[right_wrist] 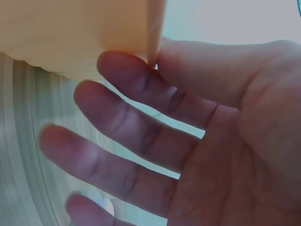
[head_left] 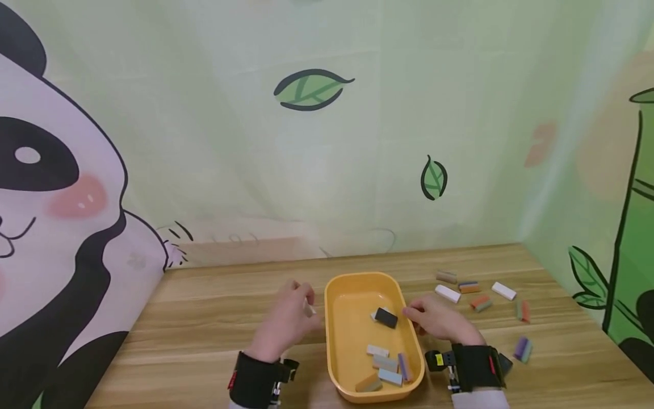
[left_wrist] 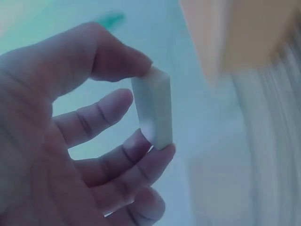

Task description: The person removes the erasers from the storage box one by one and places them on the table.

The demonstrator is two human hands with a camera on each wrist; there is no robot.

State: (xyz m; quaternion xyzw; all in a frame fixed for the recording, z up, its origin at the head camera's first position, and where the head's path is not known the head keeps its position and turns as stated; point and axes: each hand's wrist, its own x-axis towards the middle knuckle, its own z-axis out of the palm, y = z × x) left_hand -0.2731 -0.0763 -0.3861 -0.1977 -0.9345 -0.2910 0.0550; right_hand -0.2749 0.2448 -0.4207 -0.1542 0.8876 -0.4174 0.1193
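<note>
Left of the yellow plastic tray [head_left: 348,329], my left hand [head_left: 286,321] holds a small white rectangular block [left_wrist: 155,110] between thumb and fingertips, and in the left wrist view its ends are pinched. My right hand [head_left: 441,319] grips the tray's right rim with thumb and index finger, the other fingers spread below the rim in the right wrist view. Inside the tray a black block [head_left: 386,318] partly covers a white one. Nearer its front lie a white block [head_left: 377,350], a grey block [head_left: 385,363], a purple-and-orange block [head_left: 405,367] and others.
Several loose blocks lie right of the tray on the wooden table [head_left: 214,318], among them a white block [head_left: 503,291], an orange-and-grey block [head_left: 481,303] and a purple-and-grey block [head_left: 523,349]. A dark block [head_left: 504,364] is partly hidden by the right wristband. A printed curtain [head_left: 230,142] stands behind.
</note>
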